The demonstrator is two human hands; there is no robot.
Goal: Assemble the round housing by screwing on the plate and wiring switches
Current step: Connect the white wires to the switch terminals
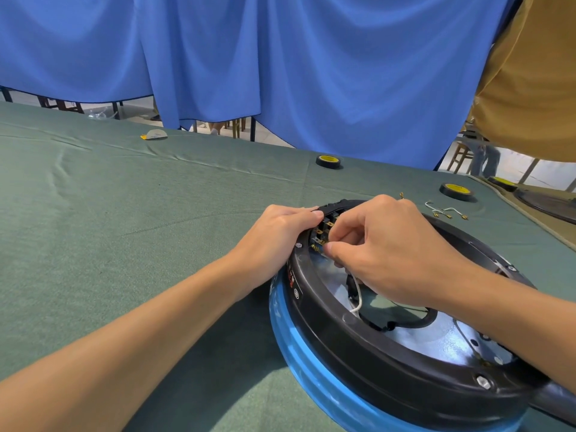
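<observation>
Most switches (324, 227) behind right hand (389, 254)

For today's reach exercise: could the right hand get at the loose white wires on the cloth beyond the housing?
Probably yes: the loose wires lie on the cloth just past the housing rim, nothing between. But the right hand is busy pinching a white wire at the switches.
</observation>
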